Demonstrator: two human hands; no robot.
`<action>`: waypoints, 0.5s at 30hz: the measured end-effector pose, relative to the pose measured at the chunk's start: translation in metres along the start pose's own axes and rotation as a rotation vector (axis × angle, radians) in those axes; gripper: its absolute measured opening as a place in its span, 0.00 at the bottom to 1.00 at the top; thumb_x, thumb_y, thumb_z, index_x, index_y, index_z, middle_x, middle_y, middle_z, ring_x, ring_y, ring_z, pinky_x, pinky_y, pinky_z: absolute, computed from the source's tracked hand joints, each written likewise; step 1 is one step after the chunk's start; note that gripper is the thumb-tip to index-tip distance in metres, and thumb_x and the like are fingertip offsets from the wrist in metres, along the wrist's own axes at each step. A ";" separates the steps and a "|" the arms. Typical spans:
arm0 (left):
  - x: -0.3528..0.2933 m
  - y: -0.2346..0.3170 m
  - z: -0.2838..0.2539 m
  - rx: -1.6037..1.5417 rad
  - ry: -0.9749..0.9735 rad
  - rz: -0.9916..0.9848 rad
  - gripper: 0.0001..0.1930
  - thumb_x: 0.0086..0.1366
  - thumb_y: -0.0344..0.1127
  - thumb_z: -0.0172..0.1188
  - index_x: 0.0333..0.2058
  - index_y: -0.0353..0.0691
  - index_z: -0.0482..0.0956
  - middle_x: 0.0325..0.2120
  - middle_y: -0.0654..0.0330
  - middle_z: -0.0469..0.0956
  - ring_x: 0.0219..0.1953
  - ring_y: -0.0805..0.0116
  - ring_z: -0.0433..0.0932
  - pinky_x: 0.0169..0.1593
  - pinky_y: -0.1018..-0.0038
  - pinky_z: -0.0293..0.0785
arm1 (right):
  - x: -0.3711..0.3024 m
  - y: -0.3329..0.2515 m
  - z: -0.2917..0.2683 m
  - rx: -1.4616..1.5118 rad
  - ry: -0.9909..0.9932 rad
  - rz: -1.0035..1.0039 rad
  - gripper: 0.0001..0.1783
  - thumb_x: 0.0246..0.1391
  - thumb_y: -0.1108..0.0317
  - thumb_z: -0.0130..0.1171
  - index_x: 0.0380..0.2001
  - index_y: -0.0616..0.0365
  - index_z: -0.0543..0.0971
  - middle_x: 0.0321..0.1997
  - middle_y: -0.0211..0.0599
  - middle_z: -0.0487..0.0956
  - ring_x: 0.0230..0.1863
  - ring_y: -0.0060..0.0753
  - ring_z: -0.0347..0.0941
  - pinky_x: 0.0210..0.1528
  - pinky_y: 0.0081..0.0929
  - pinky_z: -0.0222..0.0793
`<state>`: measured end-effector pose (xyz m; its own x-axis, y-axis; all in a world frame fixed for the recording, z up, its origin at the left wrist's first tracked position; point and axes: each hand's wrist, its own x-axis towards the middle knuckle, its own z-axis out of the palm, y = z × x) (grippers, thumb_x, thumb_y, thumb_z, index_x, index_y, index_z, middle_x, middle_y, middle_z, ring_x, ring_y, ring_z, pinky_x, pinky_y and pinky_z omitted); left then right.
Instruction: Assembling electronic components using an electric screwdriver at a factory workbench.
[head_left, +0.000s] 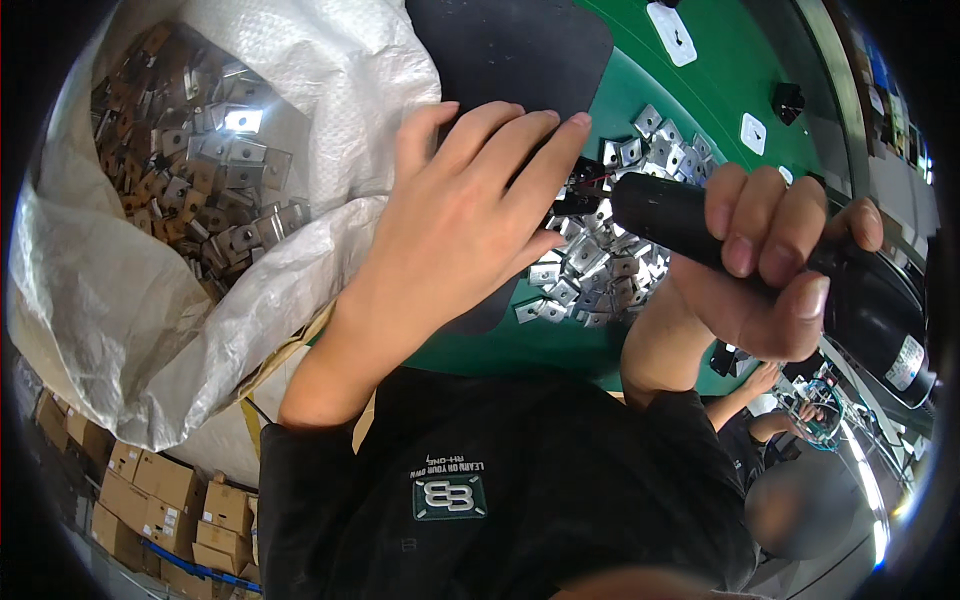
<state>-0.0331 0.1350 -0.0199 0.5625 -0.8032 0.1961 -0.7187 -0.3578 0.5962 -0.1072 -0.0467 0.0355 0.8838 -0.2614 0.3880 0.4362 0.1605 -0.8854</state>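
My right hand (770, 245) is wrapped round a black electric screwdriver (670, 205), its narrow end pointing left. Just off that end is a small black part (577, 203) with a bit of red on it; the contact point is too small to make out. My left hand (465, 200) reaches over a dark mat (510, 45) with its fingers stretched and spread. Its thumb and index finger lie either side of the small black part, and I cannot tell whether they touch it. Beneath and behind the screwdriver lies a pile of silvery metal clips (585, 260) with holes.
A large white woven bag (350, 90) full of metal clips (240, 150) stands open at the left. White plates (672, 35) and a black piece (788, 102) lie on the green table (720, 60). Cardboard boxes (155, 490) are stacked lower left; another person (800, 500) sits lower right.
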 end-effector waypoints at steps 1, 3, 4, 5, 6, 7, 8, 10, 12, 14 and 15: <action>0.003 0.000 0.003 -0.030 -0.006 0.009 0.37 0.43 0.44 0.70 0.55 0.44 0.72 0.50 0.64 0.74 0.54 0.65 0.70 0.58 0.61 0.55 | -0.002 0.002 -0.001 -0.022 0.015 0.005 0.25 0.51 0.64 0.57 0.53 0.43 0.67 0.26 0.21 0.67 0.26 0.21 0.63 0.35 0.26 0.59; 0.005 -0.001 0.007 -0.037 -0.003 0.023 0.32 0.45 0.43 0.69 0.51 0.44 0.74 0.47 0.64 0.76 0.52 0.65 0.71 0.57 0.62 0.56 | -0.004 0.005 -0.003 -0.029 0.015 0.000 0.25 0.52 0.64 0.56 0.54 0.43 0.66 0.26 0.21 0.67 0.27 0.21 0.63 0.35 0.26 0.59; 0.004 -0.003 0.008 -0.035 -0.002 0.037 0.29 0.46 0.42 0.69 0.49 0.43 0.76 0.45 0.65 0.77 0.50 0.66 0.73 0.56 0.63 0.57 | -0.005 0.006 -0.004 -0.026 0.006 -0.003 0.25 0.53 0.64 0.56 0.54 0.43 0.66 0.26 0.21 0.67 0.27 0.21 0.63 0.35 0.26 0.59; 0.003 -0.005 0.009 -0.032 -0.001 0.051 0.27 0.46 0.41 0.69 0.47 0.43 0.77 0.43 0.65 0.78 0.48 0.67 0.74 0.55 0.64 0.58 | -0.006 0.007 -0.005 -0.022 -0.004 -0.007 0.24 0.53 0.63 0.56 0.55 0.42 0.66 0.26 0.21 0.67 0.27 0.21 0.63 0.35 0.26 0.59; 0.003 -0.005 0.010 -0.033 -0.007 0.054 0.27 0.46 0.41 0.69 0.47 0.43 0.77 0.43 0.65 0.78 0.48 0.67 0.74 0.55 0.64 0.58 | -0.008 0.007 -0.005 -0.022 0.003 -0.006 0.24 0.53 0.63 0.56 0.55 0.42 0.66 0.26 0.21 0.67 0.27 0.21 0.63 0.35 0.26 0.59; 0.005 -0.005 0.011 -0.048 0.014 0.052 0.25 0.47 0.41 0.69 0.46 0.43 0.77 0.41 0.65 0.79 0.46 0.67 0.75 0.54 0.65 0.58 | -0.009 0.007 -0.005 -0.060 0.008 -0.011 0.24 0.54 0.63 0.56 0.55 0.42 0.66 0.27 0.22 0.67 0.26 0.21 0.63 0.35 0.26 0.59; 0.006 -0.005 0.012 -0.063 0.035 0.050 0.24 0.47 0.40 0.69 0.45 0.43 0.78 0.39 0.65 0.80 0.44 0.68 0.77 0.53 0.66 0.59 | -0.009 0.007 -0.006 -0.097 0.014 -0.016 0.24 0.54 0.63 0.56 0.55 0.42 0.65 0.27 0.22 0.67 0.26 0.21 0.63 0.35 0.26 0.59; 0.007 -0.006 0.012 -0.070 0.025 0.046 0.24 0.47 0.40 0.68 0.45 0.43 0.78 0.39 0.65 0.80 0.43 0.68 0.77 0.53 0.67 0.59 | -0.008 0.009 -0.010 -0.087 -0.008 -0.008 0.24 0.55 0.62 0.56 0.55 0.42 0.65 0.27 0.22 0.68 0.26 0.21 0.63 0.35 0.27 0.59; 0.009 -0.005 0.012 -0.076 0.014 0.043 0.23 0.47 0.40 0.68 0.45 0.43 0.78 0.39 0.65 0.80 0.42 0.68 0.78 0.52 0.67 0.59 | -0.009 0.007 -0.009 -0.077 -0.028 0.000 0.24 0.55 0.62 0.56 0.55 0.41 0.65 0.28 0.21 0.68 0.26 0.21 0.63 0.35 0.27 0.59; 0.010 -0.005 0.009 -0.052 0.002 0.034 0.23 0.48 0.40 0.68 0.44 0.44 0.78 0.39 0.65 0.81 0.42 0.68 0.78 0.52 0.67 0.59 | -0.011 0.004 0.002 -0.151 0.116 0.048 0.24 0.56 0.61 0.56 0.56 0.41 0.64 0.28 0.21 0.68 0.27 0.21 0.64 0.35 0.27 0.60; 0.010 -0.005 0.008 -0.052 -0.006 0.039 0.23 0.48 0.40 0.68 0.44 0.44 0.78 0.39 0.65 0.81 0.42 0.68 0.78 0.52 0.67 0.59 | -0.011 0.005 0.001 -0.151 0.125 0.047 0.24 0.56 0.61 0.56 0.56 0.41 0.64 0.28 0.21 0.68 0.27 0.21 0.64 0.35 0.27 0.60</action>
<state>-0.0272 0.1245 -0.0268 0.5322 -0.8188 0.2155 -0.7178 -0.3013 0.6277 -0.1145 -0.0426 0.0274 0.8708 -0.3743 0.3187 0.3560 0.0331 -0.9339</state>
